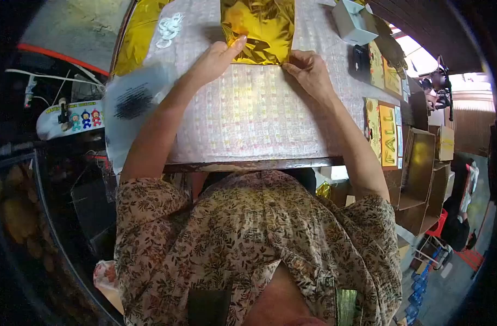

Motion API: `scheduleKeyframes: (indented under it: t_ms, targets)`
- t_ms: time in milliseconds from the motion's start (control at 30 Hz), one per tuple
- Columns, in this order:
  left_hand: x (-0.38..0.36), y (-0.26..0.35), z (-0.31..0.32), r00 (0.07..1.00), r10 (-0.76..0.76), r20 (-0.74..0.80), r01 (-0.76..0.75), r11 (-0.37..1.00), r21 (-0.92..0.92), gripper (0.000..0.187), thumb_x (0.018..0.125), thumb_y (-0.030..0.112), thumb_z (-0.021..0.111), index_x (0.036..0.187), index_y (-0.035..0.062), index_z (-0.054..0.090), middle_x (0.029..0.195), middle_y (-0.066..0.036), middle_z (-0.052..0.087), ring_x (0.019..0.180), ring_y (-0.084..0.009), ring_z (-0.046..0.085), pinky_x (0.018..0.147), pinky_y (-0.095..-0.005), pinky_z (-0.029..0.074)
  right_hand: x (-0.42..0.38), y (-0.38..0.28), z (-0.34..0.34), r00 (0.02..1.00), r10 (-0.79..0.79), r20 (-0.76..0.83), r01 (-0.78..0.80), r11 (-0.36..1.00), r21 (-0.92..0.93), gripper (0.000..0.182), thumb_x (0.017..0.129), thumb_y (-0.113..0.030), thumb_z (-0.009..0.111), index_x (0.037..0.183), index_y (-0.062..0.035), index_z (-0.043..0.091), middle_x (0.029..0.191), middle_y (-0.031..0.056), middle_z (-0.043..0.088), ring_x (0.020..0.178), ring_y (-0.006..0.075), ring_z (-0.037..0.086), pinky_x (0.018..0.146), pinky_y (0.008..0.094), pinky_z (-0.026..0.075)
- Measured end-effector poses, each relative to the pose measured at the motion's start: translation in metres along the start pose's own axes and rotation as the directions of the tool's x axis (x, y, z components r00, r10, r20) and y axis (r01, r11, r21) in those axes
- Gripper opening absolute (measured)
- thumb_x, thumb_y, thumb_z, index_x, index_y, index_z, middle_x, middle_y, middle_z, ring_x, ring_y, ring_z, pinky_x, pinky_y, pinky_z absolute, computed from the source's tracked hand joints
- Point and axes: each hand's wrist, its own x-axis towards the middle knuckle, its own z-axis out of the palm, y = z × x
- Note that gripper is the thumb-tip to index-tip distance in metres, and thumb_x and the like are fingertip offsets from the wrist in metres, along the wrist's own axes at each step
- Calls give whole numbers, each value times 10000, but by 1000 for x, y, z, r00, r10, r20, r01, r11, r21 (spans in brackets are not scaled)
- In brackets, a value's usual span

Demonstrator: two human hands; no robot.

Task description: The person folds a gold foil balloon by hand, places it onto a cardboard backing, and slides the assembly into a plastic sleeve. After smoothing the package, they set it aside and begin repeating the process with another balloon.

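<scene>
A shiny gold foil piece (pixel 259 27) lies at the far middle of the cloth-covered table (pixel 248 119), its near edge facing me and its far part cut off by the view. My left hand (pixel 218 60) is closed on the foil's near left side, thumb on top of the wrinkled surface. At the near right corner, my right hand (pixel 312 70) pinches the edge between thumb and fingers. Creases run across the foil between the two hands.
White loops (pixel 169 28) lie at the far left, beside more gold foil (pixel 135 46). A printed clear plastic bag (pixel 131 103) rests under my left forearm. On the right are a white box (pixel 354 24), "FALL" cards (pixel 388 133) and cardboard boxes (pixel 417 163).
</scene>
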Motion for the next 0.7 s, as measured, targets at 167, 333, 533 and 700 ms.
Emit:
scheduleKeyframes:
  t_ms: [167,333,533,700]
  targets:
    - [-6,2,6,931,282,-232,-312,945,-101,783,1076,666,400,983,-68,656,746,-134,622,761,-218,552,782,-425,489,2,13,13,985,-126,-121,123,992,-35,253,904,-206,806,1107,-55,793,951,95,804,806,230,735,828,411,527]
    - [-6,8,1,954,223,-202,-241,968,-71,781,1074,664,410,990,-75,650,744,-147,614,758,-231,542,780,-421,487,-1,0,8,979,-166,-120,132,958,-255,226,912,-200,810,1046,-21,780,905,103,767,819,239,697,848,405,503]
    - [2,-5,8,943,242,-229,-272,956,-107,716,1058,629,495,1018,-63,673,757,-136,613,753,-223,551,764,-414,495,6,5,12,988,-96,-123,43,925,-377,232,915,-179,807,1083,-23,777,932,126,777,799,226,709,810,377,541]
    - [-19,-7,11,907,282,-311,-281,958,49,418,1018,384,713,994,-32,742,1079,-92,692,947,-143,638,866,-282,519,18,5,7,1000,-5,-26,-5,927,-374,238,947,-181,761,1111,-9,772,956,141,789,803,198,705,789,347,531]
